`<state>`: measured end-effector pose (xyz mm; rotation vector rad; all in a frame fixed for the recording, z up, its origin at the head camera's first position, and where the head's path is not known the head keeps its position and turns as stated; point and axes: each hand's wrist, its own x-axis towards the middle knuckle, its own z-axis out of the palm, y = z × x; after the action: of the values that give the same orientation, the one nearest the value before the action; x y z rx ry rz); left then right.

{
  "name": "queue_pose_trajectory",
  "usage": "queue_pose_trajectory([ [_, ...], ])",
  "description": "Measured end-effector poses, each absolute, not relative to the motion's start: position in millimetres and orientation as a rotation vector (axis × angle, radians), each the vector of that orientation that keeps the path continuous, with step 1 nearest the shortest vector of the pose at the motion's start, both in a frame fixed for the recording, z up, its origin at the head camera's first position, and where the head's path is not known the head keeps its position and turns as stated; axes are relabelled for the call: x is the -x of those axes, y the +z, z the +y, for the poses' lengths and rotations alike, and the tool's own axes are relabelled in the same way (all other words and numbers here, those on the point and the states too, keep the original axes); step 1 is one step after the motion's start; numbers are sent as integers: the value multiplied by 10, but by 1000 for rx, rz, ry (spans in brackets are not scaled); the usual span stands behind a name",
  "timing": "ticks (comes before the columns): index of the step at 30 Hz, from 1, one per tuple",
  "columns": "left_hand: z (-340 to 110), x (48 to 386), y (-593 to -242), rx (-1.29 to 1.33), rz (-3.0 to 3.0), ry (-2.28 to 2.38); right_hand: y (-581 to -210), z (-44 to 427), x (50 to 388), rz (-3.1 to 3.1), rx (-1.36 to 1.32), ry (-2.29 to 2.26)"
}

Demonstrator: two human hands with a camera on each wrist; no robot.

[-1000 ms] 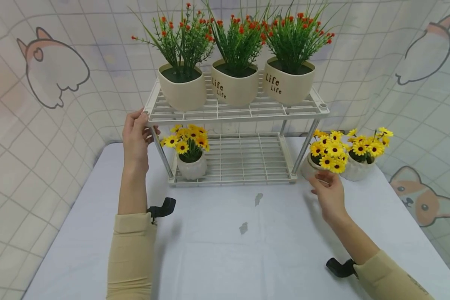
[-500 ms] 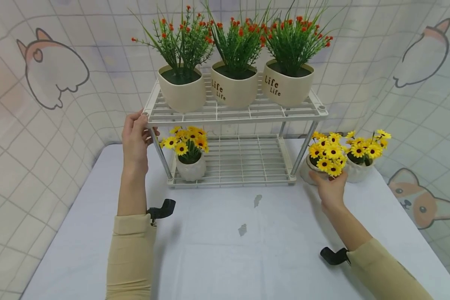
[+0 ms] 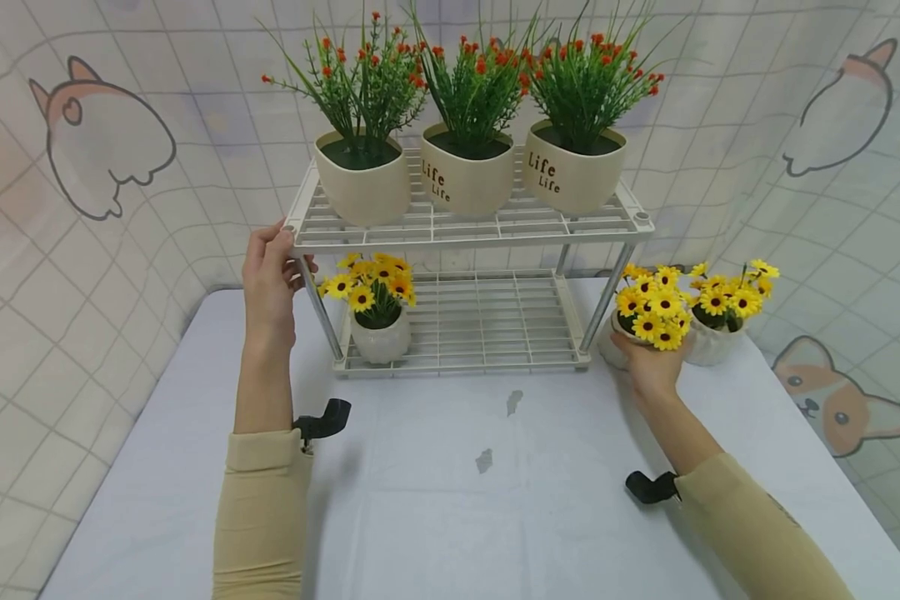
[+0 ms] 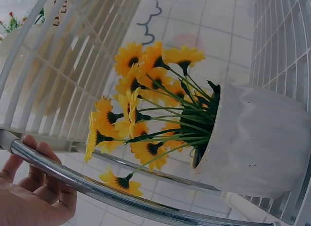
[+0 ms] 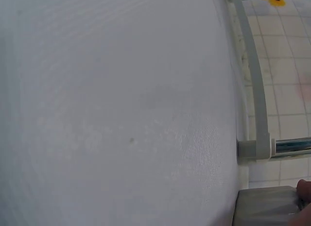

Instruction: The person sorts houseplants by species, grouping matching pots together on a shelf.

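Note:
In the head view my left hand [image 3: 268, 283] grips the top left corner of a white two-tier wire rack [image 3: 465, 367], its fingers curled behind the metal post [image 4: 102, 191] in the left wrist view. At the rack's right side, my right hand [image 3: 656, 373] holds a small white pot [image 3: 612, 350] of yellow daisies [image 3: 656, 304] that stands on the table. The right wrist view shows that pot [image 5: 267, 206] low in the corner, fingertips [image 5: 304, 189] on its rim. A matching daisy pot [image 3: 382, 340] sits on the lower shelf at the left.
Three cream pots [image 3: 468, 179] with red-flowered plants stand on the top shelf. Another daisy pot [image 3: 712, 343] is right of the held one. A white cloth [image 3: 420, 517] covers the table, with a tiled curtain [image 3: 217, 108] behind.
My right hand has moved slightly up and left, and its fingers have come around the daisy pot. The left hand stays on the rack corner.

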<state>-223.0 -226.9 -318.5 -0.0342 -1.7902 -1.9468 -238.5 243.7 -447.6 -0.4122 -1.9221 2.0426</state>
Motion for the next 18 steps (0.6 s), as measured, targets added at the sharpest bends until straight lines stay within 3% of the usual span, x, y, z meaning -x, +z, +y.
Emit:
queue_pose_trajectory([
  [18,-2268,2235,-3198,55,-1782,-1955,-4497,2350,2438,-1840,353,1992],
])
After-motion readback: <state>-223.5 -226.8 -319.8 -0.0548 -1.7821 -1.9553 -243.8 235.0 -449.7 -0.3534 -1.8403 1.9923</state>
